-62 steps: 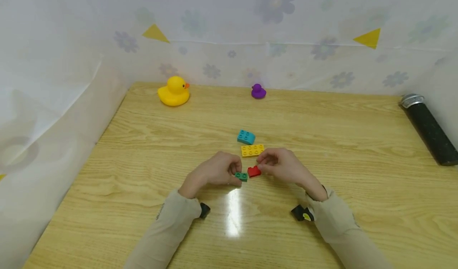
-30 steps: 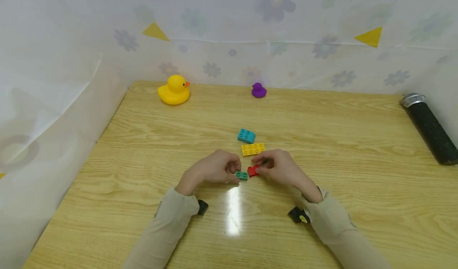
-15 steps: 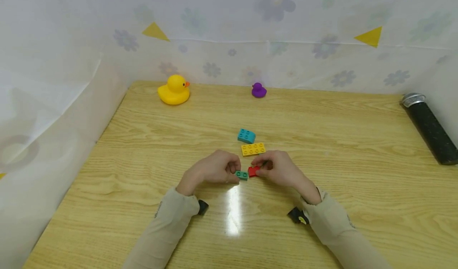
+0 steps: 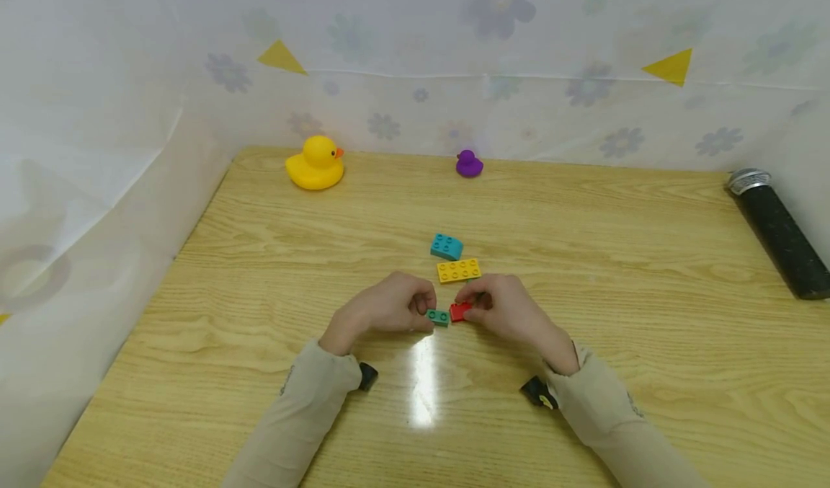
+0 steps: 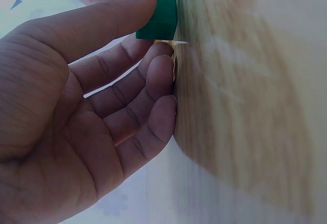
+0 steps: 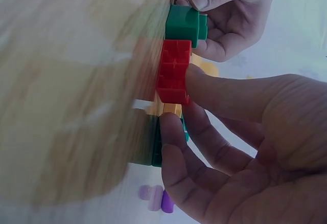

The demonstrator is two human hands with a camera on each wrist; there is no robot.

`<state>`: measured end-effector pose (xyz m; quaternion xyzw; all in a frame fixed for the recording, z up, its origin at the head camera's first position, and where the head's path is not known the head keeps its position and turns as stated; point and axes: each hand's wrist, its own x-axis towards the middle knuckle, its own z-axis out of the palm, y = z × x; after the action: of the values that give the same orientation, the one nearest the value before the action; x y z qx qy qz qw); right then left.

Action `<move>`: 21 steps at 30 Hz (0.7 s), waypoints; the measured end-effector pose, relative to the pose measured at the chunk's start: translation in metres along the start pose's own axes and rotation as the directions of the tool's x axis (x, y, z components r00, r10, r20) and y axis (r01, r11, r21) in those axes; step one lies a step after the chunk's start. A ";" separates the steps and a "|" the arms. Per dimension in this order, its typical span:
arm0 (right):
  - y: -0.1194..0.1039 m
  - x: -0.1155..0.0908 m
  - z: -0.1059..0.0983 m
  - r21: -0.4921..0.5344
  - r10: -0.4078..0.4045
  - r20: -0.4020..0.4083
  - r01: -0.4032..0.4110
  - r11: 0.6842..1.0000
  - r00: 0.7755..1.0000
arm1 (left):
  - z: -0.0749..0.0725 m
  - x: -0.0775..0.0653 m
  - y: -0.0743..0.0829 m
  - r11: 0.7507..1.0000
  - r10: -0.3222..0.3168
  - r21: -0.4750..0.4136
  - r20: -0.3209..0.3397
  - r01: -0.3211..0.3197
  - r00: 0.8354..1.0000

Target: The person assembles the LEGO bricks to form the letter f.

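Observation:
In the head view my left hand (image 4: 392,303) pinches a small green toy brick (image 4: 438,318) with studs up between thumb and finger. The left wrist view shows the thumb pressed on that green brick (image 5: 158,10). My right hand (image 4: 506,303) pinches a red toy brick (image 4: 459,311), which lies end to end with the green one. In the right wrist view the red brick (image 6: 173,70) is tipped on its side, its hollow underside towards the camera. A second green brick (image 6: 157,144) stands behind my right fingers, mostly hidden from the head view.
Just beyond the hands lie a yellow eight-stud brick (image 4: 459,270) and a blue brick with a sloped end (image 4: 446,246). Farther back sit a yellow rubber duck (image 4: 315,165) and a small purple duck (image 4: 469,164). A black microphone (image 4: 778,236) lies along the right edge.
My right hand has shifted slightly left and its fingers now cover more of the red brick. The left hand and the green brick have hardly moved.

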<state>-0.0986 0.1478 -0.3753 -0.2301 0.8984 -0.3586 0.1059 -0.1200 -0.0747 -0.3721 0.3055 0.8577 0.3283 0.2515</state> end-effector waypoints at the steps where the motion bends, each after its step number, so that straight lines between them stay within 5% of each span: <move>1: 0.000 0.000 0.000 -0.003 0.002 0.002 -0.002 1.000 1.000 | 0.000 0.000 0.000 1.000 -0.002 0.001 0.001 0.002 1.000; 21: -0.002 -0.001 -0.003 -0.099 0.012 0.051 -0.007 0.995 0.999 | 0.001 0.001 0.001 1.000 -0.003 0.026 0.000 0.003 1.000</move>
<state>-0.0982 0.1489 -0.3718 -0.2400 0.9131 -0.3074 0.1194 -0.1199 -0.0728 -0.3728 0.3072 0.8623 0.3169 0.2482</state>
